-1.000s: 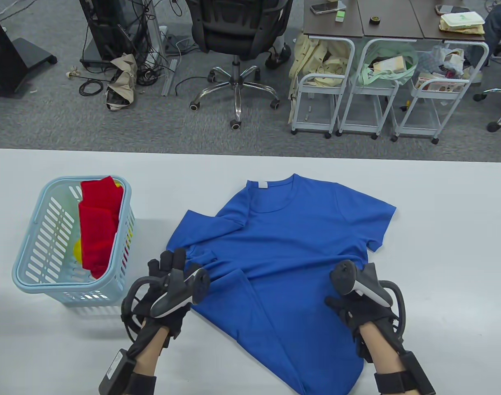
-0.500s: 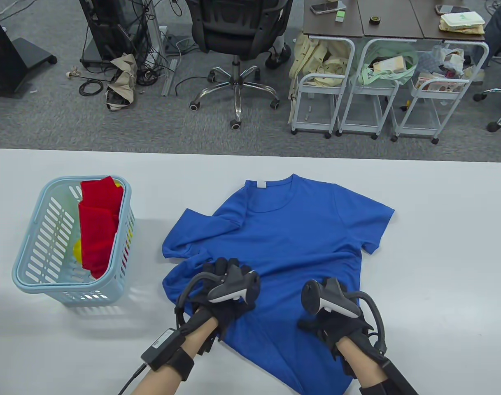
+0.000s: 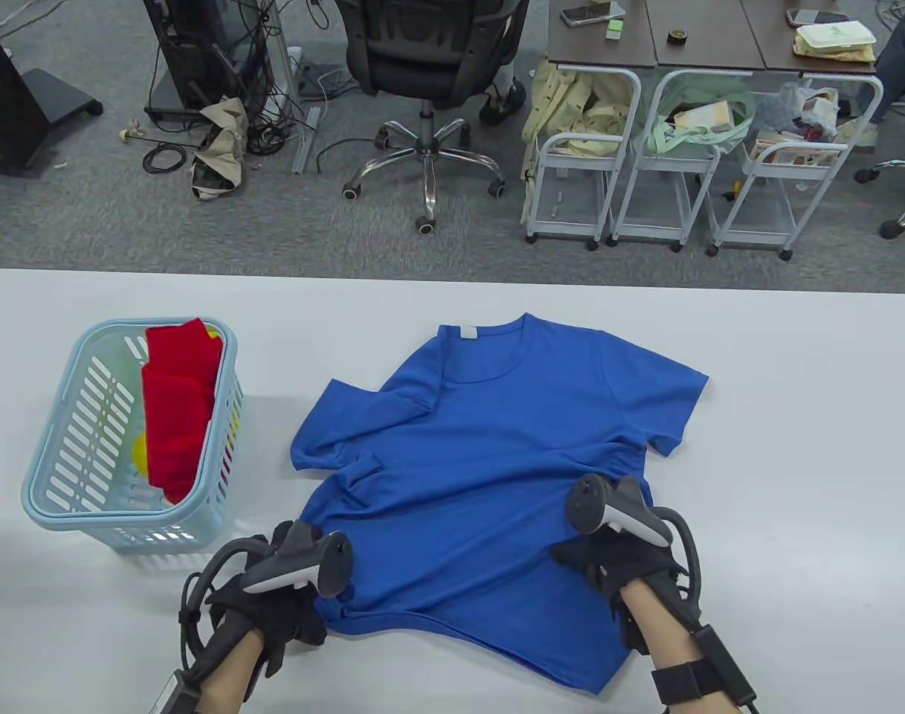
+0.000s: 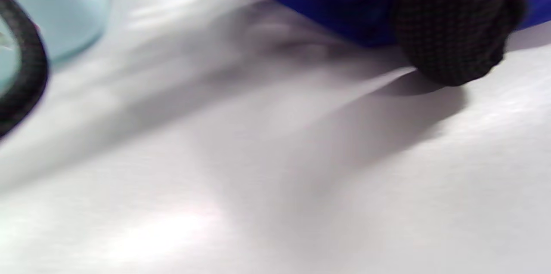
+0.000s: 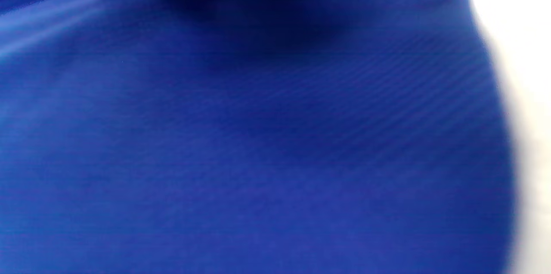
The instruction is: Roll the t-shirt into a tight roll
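The white table (image 3: 794,446) carries a blue t-shirt (image 3: 489,461) laid flat near its middle, collar away from the person, hem towards the near edge. The shirt is not yet rolled at all. Wrinkles run across the lower body and the sleeve on the left of the table view is partly folded over itself. To its left, well apart, stands a light blue basket (image 3: 58,476) holding red cloth (image 3: 177,416).

Step in hand, as judged: spreading and flattening the shirt ahead of rolling.

The left hand (image 3: 274,595) is at the shirt's lower left corner; the left wrist view shows a gloved finger against the cloth edge, but whether it pinches or merely presses cannot be told. The right hand (image 3: 616,558) rests on the shirt's lower right part; its fingers are hidden under the tracker, so their state cannot be told.

Next move, as judged: smooth out the remaining wrinkles, fold the sleeves in, then start a firm, even roll from one end.
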Motion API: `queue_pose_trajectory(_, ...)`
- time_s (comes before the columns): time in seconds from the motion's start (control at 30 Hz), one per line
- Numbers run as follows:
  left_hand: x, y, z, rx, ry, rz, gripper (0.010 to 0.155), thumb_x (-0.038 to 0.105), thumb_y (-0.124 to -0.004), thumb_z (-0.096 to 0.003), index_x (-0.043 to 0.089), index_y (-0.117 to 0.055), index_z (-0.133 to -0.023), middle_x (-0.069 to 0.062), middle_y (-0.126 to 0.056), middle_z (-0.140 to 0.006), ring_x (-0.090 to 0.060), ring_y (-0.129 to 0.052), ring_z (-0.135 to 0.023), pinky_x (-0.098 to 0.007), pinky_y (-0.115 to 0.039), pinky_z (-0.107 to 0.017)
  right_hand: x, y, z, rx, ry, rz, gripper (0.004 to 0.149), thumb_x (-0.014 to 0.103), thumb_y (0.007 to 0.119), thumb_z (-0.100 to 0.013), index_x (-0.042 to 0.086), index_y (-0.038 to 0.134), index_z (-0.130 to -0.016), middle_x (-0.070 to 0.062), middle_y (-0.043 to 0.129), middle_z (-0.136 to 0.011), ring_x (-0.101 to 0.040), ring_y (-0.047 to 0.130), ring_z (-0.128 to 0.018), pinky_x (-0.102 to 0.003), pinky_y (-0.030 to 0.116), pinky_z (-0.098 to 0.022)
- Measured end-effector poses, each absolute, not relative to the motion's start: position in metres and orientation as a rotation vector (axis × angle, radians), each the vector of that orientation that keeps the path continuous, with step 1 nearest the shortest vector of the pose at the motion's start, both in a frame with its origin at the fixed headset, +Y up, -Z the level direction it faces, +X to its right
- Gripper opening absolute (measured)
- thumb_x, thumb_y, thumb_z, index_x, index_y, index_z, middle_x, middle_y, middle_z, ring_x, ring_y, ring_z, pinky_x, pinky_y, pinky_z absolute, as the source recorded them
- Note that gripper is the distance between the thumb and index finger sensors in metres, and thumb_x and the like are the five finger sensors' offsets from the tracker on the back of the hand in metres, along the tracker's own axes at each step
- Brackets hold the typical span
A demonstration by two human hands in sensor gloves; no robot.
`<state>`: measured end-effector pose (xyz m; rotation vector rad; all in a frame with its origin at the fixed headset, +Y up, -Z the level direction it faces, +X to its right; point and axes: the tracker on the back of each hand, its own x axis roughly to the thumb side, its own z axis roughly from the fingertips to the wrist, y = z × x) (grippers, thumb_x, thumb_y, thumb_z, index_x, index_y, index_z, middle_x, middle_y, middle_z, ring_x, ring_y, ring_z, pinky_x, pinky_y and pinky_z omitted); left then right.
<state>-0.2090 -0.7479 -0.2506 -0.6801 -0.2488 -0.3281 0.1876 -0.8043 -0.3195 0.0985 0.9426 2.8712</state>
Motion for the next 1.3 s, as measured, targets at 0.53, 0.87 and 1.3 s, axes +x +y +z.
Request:
queue_pose_trajectory(0.53, -0.165, -0.753, -0.262, -0.650, -0.225, -0.327, 0.089, 0.062, -0.065, -0.0495, 0.032, -0.017, -0.118, -0.015, -0.021, -0.128, -0.041, -0.041, -0.115, -0.062, -0.044, -0.081, 0.201, -0.793, -0.319, 0.027, 0.914, 2.848, 0.087, 0.055, 0.066, -0.055, 0.019, 0.013, -0.115, -0.011, 0.002, -0.117, -0.041, 0.003, -0.109, -0.061, 0.023, -0.075)
queue_pose_trajectory(0.87, -0.193, -0.702, -0.256, -0.519, -0.223, -0.076, 0.073, 0.047, -0.077, -0.0523, 0.036, -0.043, -0.117, -0.008, -0.041, -0.129, -0.038, -0.050, -0.117, -0.063, -0.046, -0.081, 0.199, -0.793, -0.320, 0.011, 0.910, 2.862, 0.087, 0.055, 0.065, -0.056, 0.018, 0.014, -0.115, -0.013, 0.002, -0.117, -0.043, 0.004, -0.109, -0.063, 0.024, -0.074)
queue_pose_trajectory(1.3, -0.176, -0.783, -0.301, -0.680, -0.159, -0.117, 0.081, 0.072, -0.040, -0.0497, 0.038, 0.000, -0.111, -0.007, 0.005, -0.121, -0.039, -0.008, -0.114, -0.060, -0.027, -0.082, 0.202, -0.791, -0.324, 0.019, 0.858, 2.851, 0.083, 0.053, 0.066, -0.057, 0.023, 0.016, -0.116, -0.010, 0.004, -0.119, -0.040, 0.005, -0.111, -0.061, 0.023, -0.075)
